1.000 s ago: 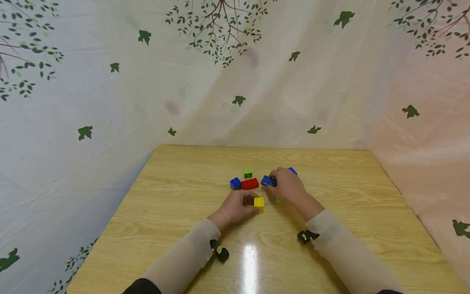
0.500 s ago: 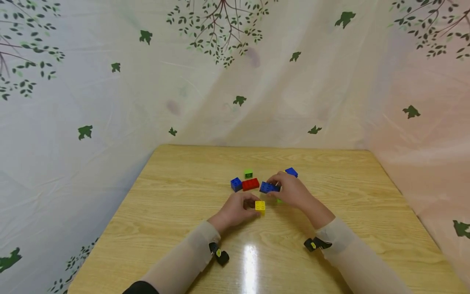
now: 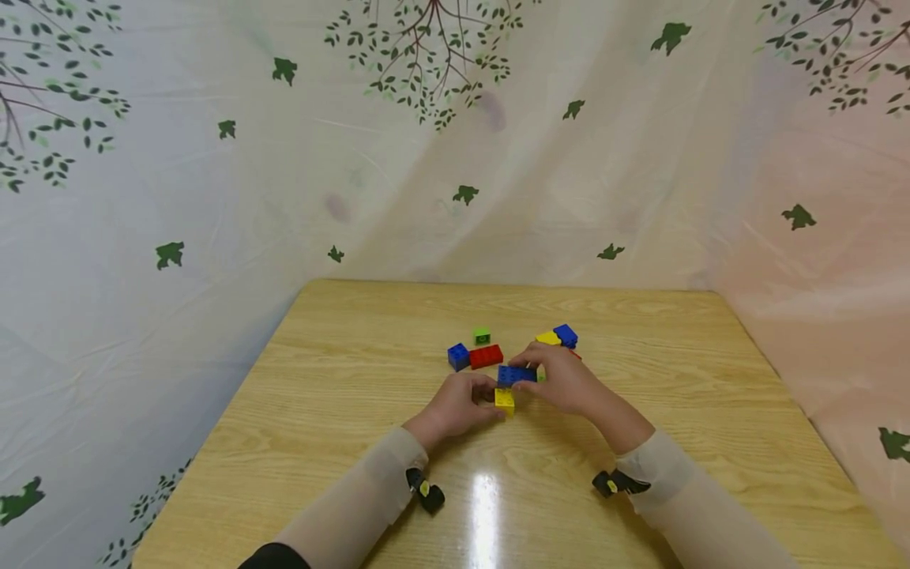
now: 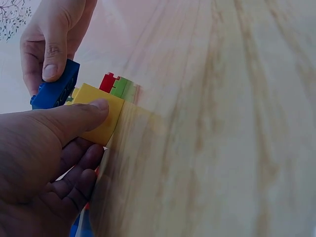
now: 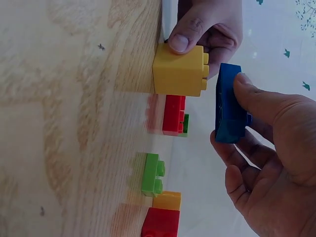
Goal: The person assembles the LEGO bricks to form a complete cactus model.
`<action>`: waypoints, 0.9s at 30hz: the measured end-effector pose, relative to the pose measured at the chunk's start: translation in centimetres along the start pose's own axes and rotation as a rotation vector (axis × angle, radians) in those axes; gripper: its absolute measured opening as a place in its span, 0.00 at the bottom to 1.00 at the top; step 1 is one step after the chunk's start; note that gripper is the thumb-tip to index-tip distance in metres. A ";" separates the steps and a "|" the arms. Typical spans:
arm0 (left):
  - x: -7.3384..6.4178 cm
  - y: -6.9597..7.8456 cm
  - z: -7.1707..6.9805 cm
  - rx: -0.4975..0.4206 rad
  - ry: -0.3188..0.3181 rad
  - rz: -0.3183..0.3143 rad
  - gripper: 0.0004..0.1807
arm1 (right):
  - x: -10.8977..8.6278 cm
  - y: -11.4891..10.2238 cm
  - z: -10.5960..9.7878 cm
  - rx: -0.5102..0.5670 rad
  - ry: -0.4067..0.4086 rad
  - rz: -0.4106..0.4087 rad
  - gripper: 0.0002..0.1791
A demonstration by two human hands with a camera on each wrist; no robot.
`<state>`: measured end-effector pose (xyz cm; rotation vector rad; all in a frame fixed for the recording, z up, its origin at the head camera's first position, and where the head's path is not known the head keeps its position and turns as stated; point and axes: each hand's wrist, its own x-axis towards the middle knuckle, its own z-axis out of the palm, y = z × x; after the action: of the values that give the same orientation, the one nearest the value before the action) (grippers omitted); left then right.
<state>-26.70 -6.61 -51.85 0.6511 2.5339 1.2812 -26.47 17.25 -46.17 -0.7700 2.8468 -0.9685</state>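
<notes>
My left hand [image 3: 458, 407] holds a yellow building brick [image 5: 178, 71] on the table, its thumb against one side, studs up. My right hand [image 3: 565, 378] pinches a longer blue building brick [image 5: 229, 103] between thumb and fingers. In the right wrist view a narrow gap separates the blue brick's underside from the yellow brick's studs. Seen from the head, the blue brick lies just beyond the yellow brick and overlaps its far edge. The left wrist view shows the right thumb on the blue brick's side.
Beyond the hands, a small blue brick [image 3: 458, 356] stands against a red brick [image 3: 486, 356], with a green brick [image 3: 482, 337] behind. Farther right are a yellow brick [image 3: 548, 338] and another blue brick [image 3: 565, 335]. The wooden table [image 3: 370, 332] ends at a leaf-patterned curtain [image 3: 398, 197].
My right hand has brought the blue brick toward me and slightly left, over to the yellow brick. Yellow and blue bricks behind that hand have come into view. The left hand has barely moved.
</notes>
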 end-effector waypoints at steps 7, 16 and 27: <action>0.1 0.0 -0.1 -0.012 -0.007 -0.008 0.16 | -0.4 -0.2 0.0 0.034 -0.046 -0.019 0.19; 0.2 -0.3 0.0 -0.011 -0.005 0.006 0.17 | -0.9 0.2 0.7 0.053 -0.071 -0.026 0.19; 0.2 -0.3 0.1 -0.013 -0.006 0.024 0.17 | -1.0 0.3 1.0 0.078 -0.077 -0.021 0.20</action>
<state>-26.91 -6.61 -52.10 0.6833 2.5178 1.3007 -25.56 17.33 -47.22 -0.8129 2.7236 -1.0227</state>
